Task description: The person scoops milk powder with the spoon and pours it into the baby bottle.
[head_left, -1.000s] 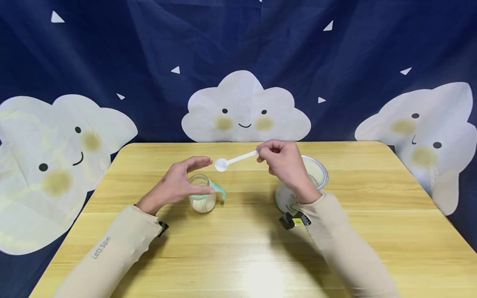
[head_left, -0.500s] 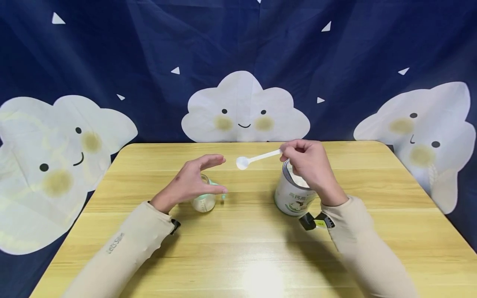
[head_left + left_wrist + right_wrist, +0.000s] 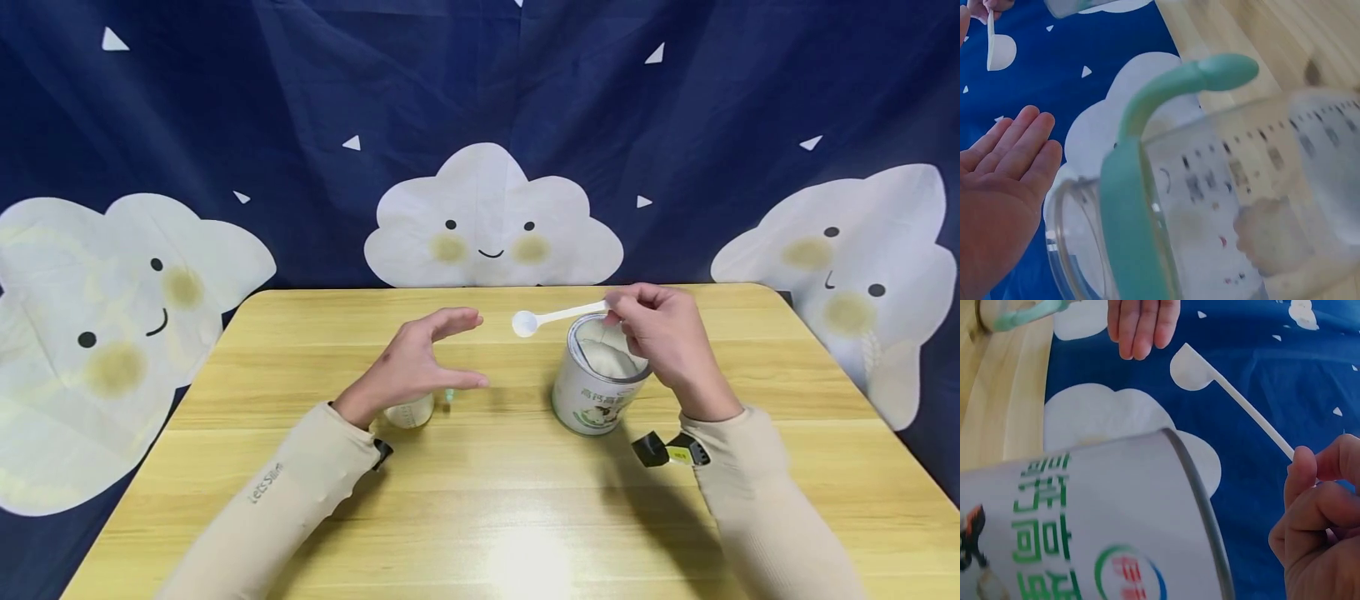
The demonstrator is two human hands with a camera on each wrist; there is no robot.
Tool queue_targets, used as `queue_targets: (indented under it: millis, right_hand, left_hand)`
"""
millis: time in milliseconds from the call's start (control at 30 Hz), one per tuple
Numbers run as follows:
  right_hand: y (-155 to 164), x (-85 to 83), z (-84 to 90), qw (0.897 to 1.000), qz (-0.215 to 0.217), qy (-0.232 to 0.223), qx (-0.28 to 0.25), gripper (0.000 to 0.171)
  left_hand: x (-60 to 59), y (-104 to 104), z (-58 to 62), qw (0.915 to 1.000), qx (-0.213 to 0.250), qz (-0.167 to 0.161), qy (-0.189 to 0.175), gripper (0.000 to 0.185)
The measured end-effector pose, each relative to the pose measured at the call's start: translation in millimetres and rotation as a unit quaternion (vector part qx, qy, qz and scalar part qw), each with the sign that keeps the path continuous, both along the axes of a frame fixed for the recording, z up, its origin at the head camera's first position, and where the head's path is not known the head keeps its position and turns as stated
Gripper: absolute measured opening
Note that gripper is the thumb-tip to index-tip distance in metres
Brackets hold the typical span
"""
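My right hand [image 3: 667, 346] pinches the end of the long handle of a white measuring scoop [image 3: 525, 323]. Its bowl points left, above the table and left of the open powder tin [image 3: 592, 400]. Pale powder lies inside the tin, seen past the right hand. My left hand [image 3: 416, 358] hovers with fingers straight and thumb spread apart, holding nothing, its fingertips a short way left of the scoop. Behind and below it stands a clear baby bottle [image 3: 410, 412], partly hidden in the head view. The left wrist view shows the bottle's mint-green handle [image 3: 1191, 84] and printed scale; its mouth is uncapped.
Both bottle and tin stand on a light wooden table [image 3: 495, 475], with a stretch of tabletop between them. Behind the table hangs a dark blue curtain [image 3: 315, 75] with white smiling clouds. A black wrist camera [image 3: 651, 450] sits at the right cuff.
Both hands have moved to the right. The scoop has travelled from near the bottle toward the tin, uncovering more of the tin. The left hand now hides more of the bottle.
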State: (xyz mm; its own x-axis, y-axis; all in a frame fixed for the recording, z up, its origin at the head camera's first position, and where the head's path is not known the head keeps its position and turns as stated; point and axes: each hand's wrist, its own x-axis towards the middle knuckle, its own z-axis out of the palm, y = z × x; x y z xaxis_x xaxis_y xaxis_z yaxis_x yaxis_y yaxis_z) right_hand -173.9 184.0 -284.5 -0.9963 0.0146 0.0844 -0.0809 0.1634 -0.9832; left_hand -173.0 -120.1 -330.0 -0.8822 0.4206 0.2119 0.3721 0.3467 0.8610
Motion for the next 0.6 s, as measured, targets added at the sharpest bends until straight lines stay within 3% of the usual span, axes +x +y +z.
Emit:
queue_targets:
  millis: [600]
  right_hand:
    - [31.0, 2.2, -4.5, 0.998, -0.016, -0.021, -0.057, 0.023]
  left_hand:
    - [-1.4, 39.4, -2.5, 0.9996, 0.024, -0.002, -0.016, 0.086]
